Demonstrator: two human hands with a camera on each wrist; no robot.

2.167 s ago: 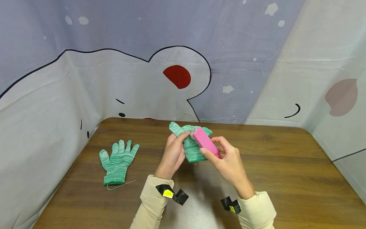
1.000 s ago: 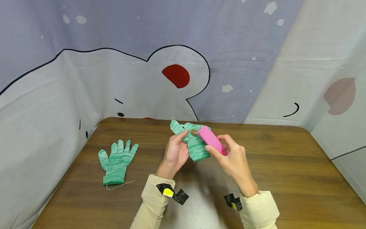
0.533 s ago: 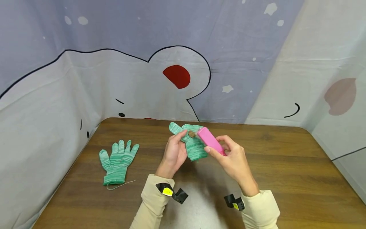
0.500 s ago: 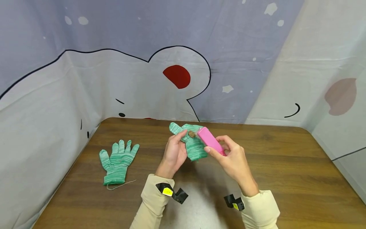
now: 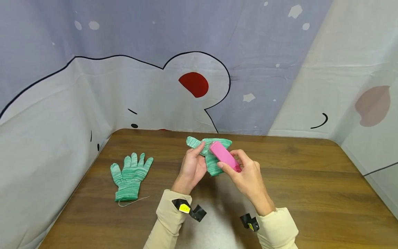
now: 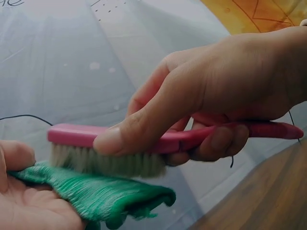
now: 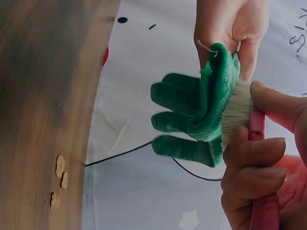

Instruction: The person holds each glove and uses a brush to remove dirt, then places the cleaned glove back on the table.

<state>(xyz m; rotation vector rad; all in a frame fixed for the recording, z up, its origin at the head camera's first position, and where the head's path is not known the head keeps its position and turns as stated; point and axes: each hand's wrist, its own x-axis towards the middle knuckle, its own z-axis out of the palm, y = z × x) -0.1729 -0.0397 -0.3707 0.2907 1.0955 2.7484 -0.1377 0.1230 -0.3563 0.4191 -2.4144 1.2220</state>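
Observation:
My left hand (image 5: 192,168) pinches a green striped knit glove (image 5: 212,166) over the table, thumb on top near the glove's thumb. My right hand (image 5: 250,176) grips a pink brush (image 5: 223,154), its back facing up in the head view. In the left wrist view pale bristles (image 6: 108,162) lie against the green fabric, and the right thumb rests along the brush's side. From the right wrist, the bristles (image 7: 236,112) meet the glove's surface while its green fingers (image 7: 177,120) hang on the far side. The brush head hides part of the glove.
A second matching glove (image 5: 129,178) lies flat on the left of the wooden table (image 5: 311,193), a loose thread (image 5: 135,200) trailing from its cuff. A printed cloth (image 5: 140,86) stands behind and beside the table. Small tan marks (image 7: 60,165) show on the wood.
The brush has shifted left and slightly down over the held glove. A brown spot on that glove, visible half a second ago, is now covered. The other glove stays put.

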